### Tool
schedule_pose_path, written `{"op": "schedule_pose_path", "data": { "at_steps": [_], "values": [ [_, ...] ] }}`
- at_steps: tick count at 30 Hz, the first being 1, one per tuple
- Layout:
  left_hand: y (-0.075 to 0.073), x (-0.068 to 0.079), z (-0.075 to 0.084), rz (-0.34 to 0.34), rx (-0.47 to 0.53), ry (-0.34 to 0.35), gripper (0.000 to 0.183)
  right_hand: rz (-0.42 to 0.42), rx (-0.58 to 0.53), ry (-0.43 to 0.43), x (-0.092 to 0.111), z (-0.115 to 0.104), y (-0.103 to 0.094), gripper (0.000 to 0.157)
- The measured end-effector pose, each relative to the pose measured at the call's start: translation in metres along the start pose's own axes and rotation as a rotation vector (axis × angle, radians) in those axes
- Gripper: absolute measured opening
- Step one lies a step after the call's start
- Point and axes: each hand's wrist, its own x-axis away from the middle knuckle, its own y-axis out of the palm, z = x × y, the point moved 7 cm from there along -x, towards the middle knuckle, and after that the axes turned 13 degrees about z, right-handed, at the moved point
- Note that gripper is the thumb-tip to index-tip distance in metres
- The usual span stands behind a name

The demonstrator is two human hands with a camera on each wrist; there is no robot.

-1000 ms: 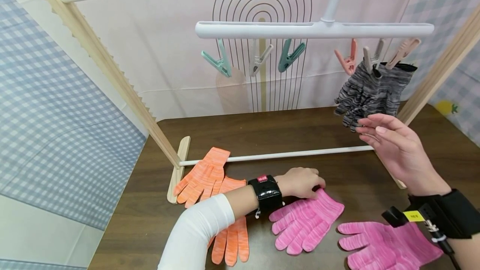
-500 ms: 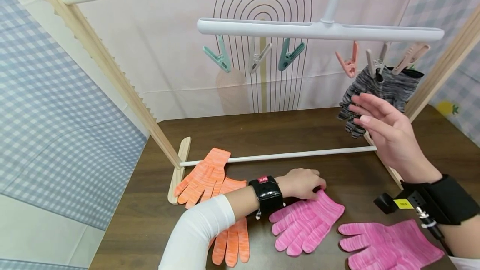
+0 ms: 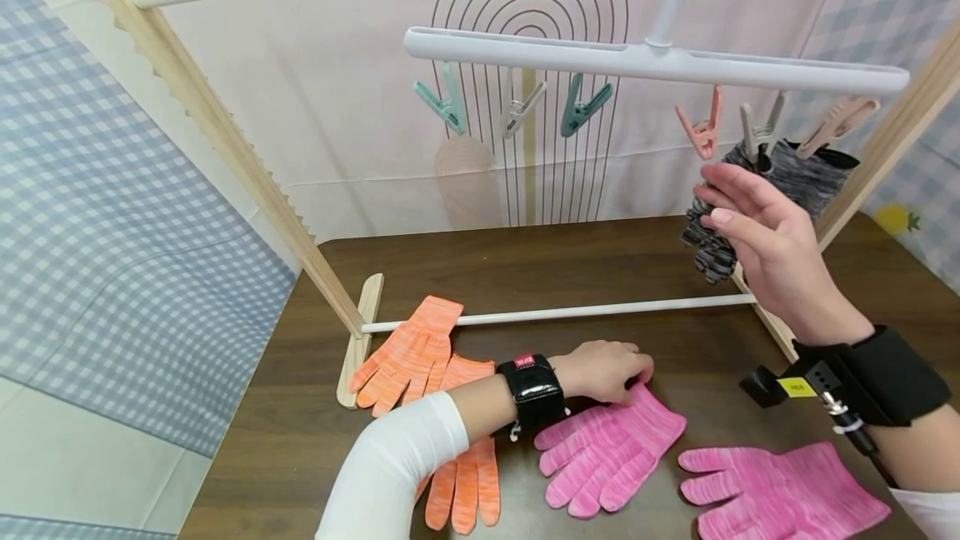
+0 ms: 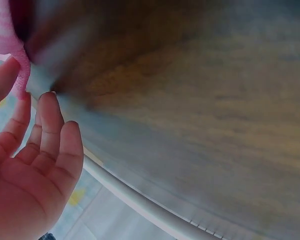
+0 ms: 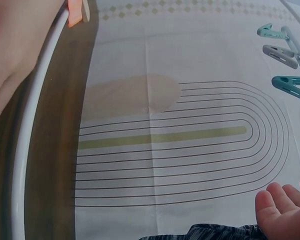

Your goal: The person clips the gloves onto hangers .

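Observation:
My left hand (image 3: 603,369) pinches the cuff of a pink glove (image 3: 615,448) lying on the table. Thumb and index finger meet at the glove's edge in the left wrist view, the other fingers loosely bent. My right hand (image 3: 780,248) is raised, fingers relaxed and slightly bent, holding nothing. Behind it dark grey mottled gloves (image 3: 813,182) hang from a grey clip (image 3: 761,127) and a beige clip (image 3: 836,125); the hand partly hides them, and I cannot tell whether it touches them. A white hanger (image 3: 645,57) carries these clips.
A second pink glove (image 3: 787,490) lies at front right. Two orange gloves (image 3: 420,348) lie on the left, one partly under my left arm. A wooden rack with a white lower bar (image 3: 600,309) stands around them. Teal clips (image 3: 442,102), another grey clip and a coral clip (image 3: 701,127) hang unloaded.
My right hand has risen and moved slightly left, in front of the grey gloves. The hanger's right end has dipped and shifted right with those gloves. My left hand stays at the pink cuff.

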Motion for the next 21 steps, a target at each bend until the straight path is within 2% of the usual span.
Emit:
{"op": "schedule_pose_path", "data": {
  "at_steps": [12,21],
  "values": [
    [-0.001,0.013,-0.011,0.013,0.015,0.013,0.012,-0.002,-0.06,0.008,-0.006,-0.004,0.002,0.04],
    [-0.006,0.022,-0.025,0.02,0.134,0.013,0.014,-0.013,-0.1,0.021,-0.009,-0.004,0.004,0.04]
  ]
}}
